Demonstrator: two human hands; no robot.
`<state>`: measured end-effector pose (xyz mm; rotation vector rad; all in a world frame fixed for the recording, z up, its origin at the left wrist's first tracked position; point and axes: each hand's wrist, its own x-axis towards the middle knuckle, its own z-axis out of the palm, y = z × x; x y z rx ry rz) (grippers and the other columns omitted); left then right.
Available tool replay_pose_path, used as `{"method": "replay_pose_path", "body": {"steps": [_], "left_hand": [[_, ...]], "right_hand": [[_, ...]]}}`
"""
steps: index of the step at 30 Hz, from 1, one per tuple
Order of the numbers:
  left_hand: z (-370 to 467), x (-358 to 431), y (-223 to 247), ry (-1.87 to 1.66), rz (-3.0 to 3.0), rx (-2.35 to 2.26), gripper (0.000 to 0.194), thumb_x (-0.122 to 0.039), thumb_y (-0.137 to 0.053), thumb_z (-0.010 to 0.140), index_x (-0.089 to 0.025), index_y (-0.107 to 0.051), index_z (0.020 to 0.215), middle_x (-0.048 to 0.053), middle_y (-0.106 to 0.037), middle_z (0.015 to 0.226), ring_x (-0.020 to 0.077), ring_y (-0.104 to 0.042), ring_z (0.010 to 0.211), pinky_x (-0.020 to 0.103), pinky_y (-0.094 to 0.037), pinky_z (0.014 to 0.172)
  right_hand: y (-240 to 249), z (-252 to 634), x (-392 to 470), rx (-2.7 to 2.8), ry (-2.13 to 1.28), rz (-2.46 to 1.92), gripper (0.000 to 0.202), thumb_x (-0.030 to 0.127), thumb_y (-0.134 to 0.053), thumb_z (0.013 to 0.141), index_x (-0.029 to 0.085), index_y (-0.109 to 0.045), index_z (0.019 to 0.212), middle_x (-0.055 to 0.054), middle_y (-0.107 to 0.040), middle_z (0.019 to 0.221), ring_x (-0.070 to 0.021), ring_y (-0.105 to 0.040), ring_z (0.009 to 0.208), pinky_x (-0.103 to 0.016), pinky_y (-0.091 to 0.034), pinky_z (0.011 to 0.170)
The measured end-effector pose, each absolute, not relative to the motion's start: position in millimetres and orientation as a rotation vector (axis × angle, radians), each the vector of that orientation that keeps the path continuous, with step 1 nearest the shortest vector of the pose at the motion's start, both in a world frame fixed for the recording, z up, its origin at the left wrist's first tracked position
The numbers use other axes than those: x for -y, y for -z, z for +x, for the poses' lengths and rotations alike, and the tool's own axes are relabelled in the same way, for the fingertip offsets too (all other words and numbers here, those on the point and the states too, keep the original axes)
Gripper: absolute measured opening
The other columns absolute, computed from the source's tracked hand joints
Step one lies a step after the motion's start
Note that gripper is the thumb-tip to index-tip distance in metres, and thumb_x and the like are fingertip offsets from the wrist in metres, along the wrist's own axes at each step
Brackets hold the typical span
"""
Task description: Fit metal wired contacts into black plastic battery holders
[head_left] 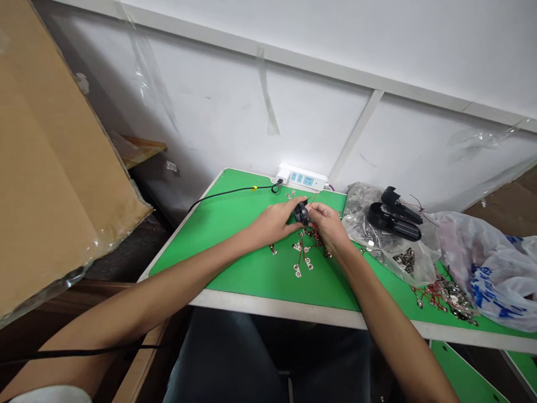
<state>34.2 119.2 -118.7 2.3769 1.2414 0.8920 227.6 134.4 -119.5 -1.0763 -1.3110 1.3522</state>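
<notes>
My left hand (274, 221) is closed around a small black plastic housing (301, 214) above the green tabletop, thumb and fingers on either side of it. My right hand (329, 225) pinches at the housing's right side. A thin red wire (314, 198) sticks up from its fingertips; whatever is at the wire's end is hidden. Below the hands, metal contact plates (309, 263) joined by red wires lie loose on the table. More such pieces are partly covered by my right hand.
A white power strip (308, 178) with a black cable (235, 191) lies against the wall. To the right are a clear bag (356, 204) under black plastic housings (394, 221), a pile of wired contacts (455, 299) and a white plastic bag (495, 268). Cardboard (54, 157) stands left.
</notes>
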Motion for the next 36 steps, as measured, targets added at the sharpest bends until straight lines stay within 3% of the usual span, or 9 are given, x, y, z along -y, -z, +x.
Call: {"method": "replay_pose_path", "body": {"steps": [14,28,36], "left_hand": [[32.5,-123.5,120.0,-0.884,2.418,-1.211,0.066,-0.036,-0.067,0.096,-0.023,-0.043,0.157,0.016,-0.069,0.138,0.0341,-0.070,0.122,0.047,-0.057,0.097],[34.6,-120.2,124.9,-0.902,2.430,-1.186,0.067,-0.031,-0.066,0.096,-0.024,-0.039,0.158,0.014,-0.066,0.144,0.0321,-0.068,0.126,0.047,-0.056,0.103],[37.8,-121.0,126.4,-1.006,2.328,-1.268,0.066,-0.044,-0.067,0.098,-0.025,-0.041,0.155,0.013,-0.067,0.143,0.0330,-0.069,0.127,0.048,-0.058,0.103]], "right_hand": [[117.1,229.3,-133.3,1.285,-1.407,-1.095,0.044,0.058,-0.089,0.068,0.022,-0.069,0.085,0.001,-0.067,0.083,-0.0138,-0.054,0.071,-0.027,-0.041,0.066],[109.9,237.4,-139.7,1.379,-1.479,-1.116,0.042,0.057,-0.088,0.070,0.022,-0.070,0.086,0.000,-0.066,0.083,-0.0143,-0.057,0.075,-0.026,-0.043,0.066],[103.9,231.5,-140.4,1.398,-1.335,-1.095,0.037,0.055,-0.081,0.076,0.021,-0.071,0.085,-0.001,-0.070,0.086,-0.0163,-0.061,0.080,-0.028,-0.045,0.070]]}}
